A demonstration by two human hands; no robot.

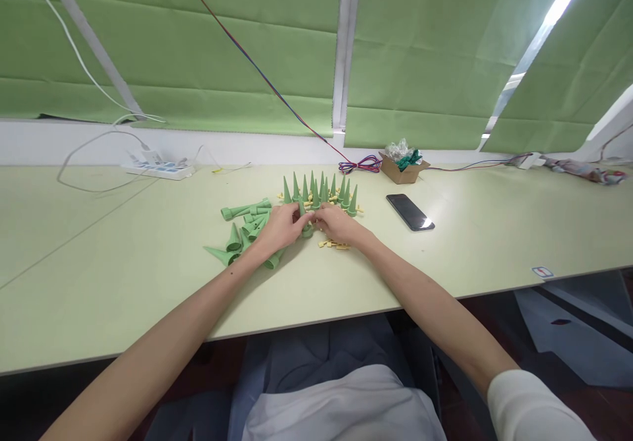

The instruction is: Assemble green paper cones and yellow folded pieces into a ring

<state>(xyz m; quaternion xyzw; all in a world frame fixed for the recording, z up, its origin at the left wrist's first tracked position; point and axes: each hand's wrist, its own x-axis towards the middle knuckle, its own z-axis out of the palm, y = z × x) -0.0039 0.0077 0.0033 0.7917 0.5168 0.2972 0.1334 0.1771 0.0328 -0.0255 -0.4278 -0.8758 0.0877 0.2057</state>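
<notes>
My left hand [283, 229] is closed around an upright green plastic spike [307, 231], whose flared base stands at the table top. Right against it, my right hand [337, 222] has its fingers pinched together at the spike's side; whatever sits between the fingertips is hidden. Behind both hands, several green spikes [316, 197] stand points up in a cluster, with small yellow pegs sticking out near their bases. To the left lies a loose pile of green spikes and tubes [233, 238], partly covered by my left hand. Several loose yellow pegs [334, 245] lie below my right hand.
A black phone [410, 212] lies to the right. Farther back are a small cardboard box [401, 173] with plastic wrap, a coiled red-and-blue wire [360, 164] and a white power strip [161, 169] with cables. The table's front edge [306, 325] runs below my forearms.
</notes>
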